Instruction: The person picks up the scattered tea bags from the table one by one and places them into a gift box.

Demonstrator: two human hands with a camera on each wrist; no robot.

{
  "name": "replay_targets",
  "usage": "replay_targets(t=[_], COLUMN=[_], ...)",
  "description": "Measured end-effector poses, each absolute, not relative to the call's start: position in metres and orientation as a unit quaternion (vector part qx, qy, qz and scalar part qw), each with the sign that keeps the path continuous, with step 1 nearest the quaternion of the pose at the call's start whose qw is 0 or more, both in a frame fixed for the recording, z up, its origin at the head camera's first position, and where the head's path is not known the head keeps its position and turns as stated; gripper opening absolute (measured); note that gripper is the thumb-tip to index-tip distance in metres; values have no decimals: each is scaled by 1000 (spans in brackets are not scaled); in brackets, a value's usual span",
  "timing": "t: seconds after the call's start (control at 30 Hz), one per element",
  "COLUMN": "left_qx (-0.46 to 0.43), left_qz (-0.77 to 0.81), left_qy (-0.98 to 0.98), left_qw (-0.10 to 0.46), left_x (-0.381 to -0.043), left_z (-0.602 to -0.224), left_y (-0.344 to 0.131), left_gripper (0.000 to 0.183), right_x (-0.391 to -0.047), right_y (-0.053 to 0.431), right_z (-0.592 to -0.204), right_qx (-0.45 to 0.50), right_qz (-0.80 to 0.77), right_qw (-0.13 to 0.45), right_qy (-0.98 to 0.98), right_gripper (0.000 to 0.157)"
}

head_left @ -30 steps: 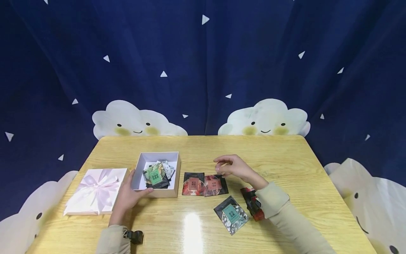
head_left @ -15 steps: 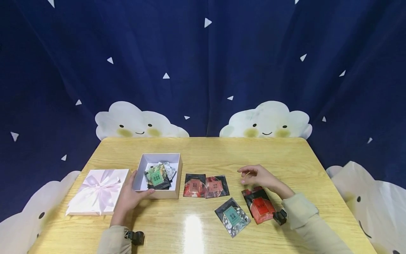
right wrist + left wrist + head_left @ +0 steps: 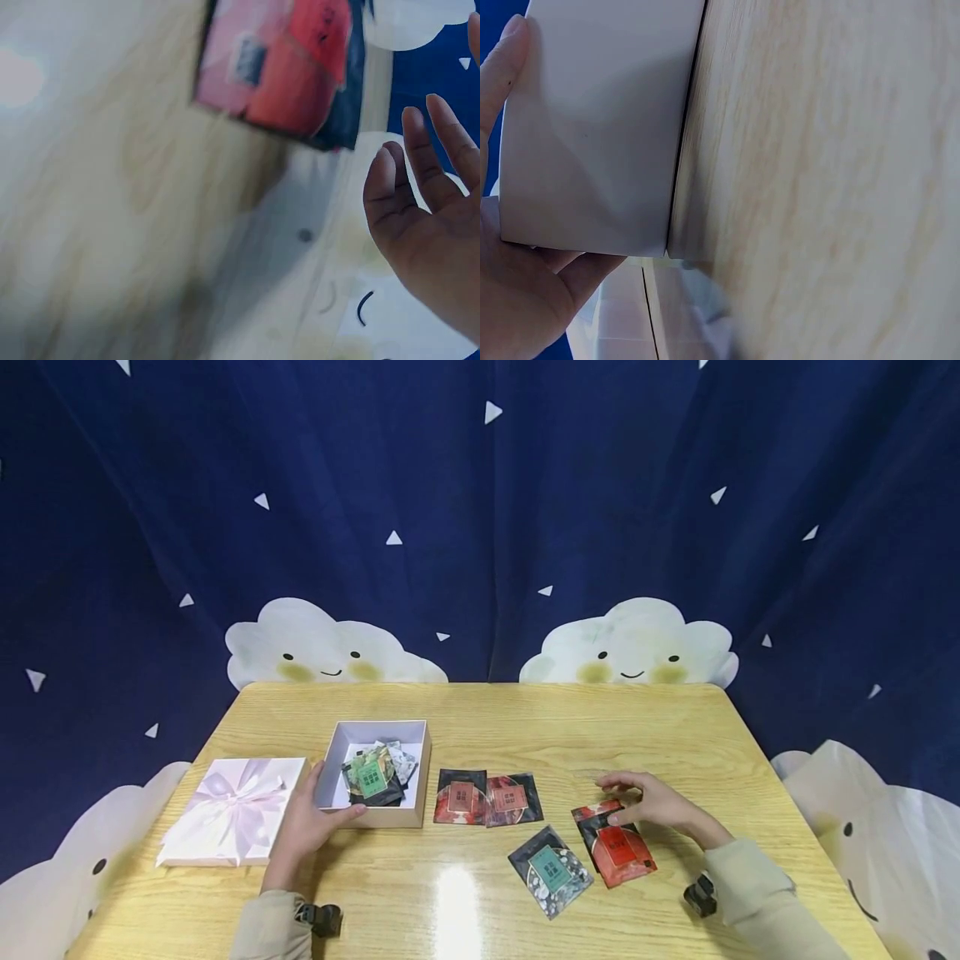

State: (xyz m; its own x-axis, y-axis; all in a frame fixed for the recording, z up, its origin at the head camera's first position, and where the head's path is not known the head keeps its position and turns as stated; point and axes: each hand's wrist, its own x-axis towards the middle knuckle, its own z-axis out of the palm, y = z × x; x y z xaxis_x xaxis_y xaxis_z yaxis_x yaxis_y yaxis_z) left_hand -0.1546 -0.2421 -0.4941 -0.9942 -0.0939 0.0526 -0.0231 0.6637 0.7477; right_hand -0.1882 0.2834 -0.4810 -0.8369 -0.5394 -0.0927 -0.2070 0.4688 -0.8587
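Note:
My left hand holds the near left corner of a white open box, its thumb along the front wall. In the left wrist view the box side sits between thumb and fingers. Inside the box lie several sachets, a green-labelled one on top. Over a red-and-black sachet hovers my right hand, fingers loosely bent and nothing gripped. Another sachet peeks out beneath the red one. The right wrist view shows the red sachet apart from the hand.
Two dark red sachets lie side by side right of the box. A teal-labelled sachet lies nearer the front. At left is a white lid with a pale ribbon bow. A blue curtain hangs behind the wooden table.
My right hand has moved right and nearer, from above the two dark red sachets to over the red sachet, uncovering it. The left hand stays at the box.

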Motion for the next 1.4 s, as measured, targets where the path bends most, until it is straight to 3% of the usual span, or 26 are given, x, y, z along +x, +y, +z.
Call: replay_targets(t=[0.3, 0.6, 1.0, 1.4], left_qx=[39, 30, 35, 36], left_qz=[-409, -407, -409, -408], left_qy=[-911, -912, -911, -911], left_qw=[33, 43, 39, 42], left_x=[-153, -153, -155, -155], left_z=[-493, -492, -491, -493], left_y=[-241, -241, -241, -242], left_gripper=[113, 112, 112, 111], right_x=[-176, -169, -176, -181], right_y=[301, 300, 301, 300], right_z=[-497, -506, -501, -498], right_qx=[-282, -251, -188, -100], right_qz=[-406, -358, -392, -456], right_qw=[142, 110, 111, 89], right_qy=[858, 892, 894, 880], right_gripper=[69, 76, 43, 36])
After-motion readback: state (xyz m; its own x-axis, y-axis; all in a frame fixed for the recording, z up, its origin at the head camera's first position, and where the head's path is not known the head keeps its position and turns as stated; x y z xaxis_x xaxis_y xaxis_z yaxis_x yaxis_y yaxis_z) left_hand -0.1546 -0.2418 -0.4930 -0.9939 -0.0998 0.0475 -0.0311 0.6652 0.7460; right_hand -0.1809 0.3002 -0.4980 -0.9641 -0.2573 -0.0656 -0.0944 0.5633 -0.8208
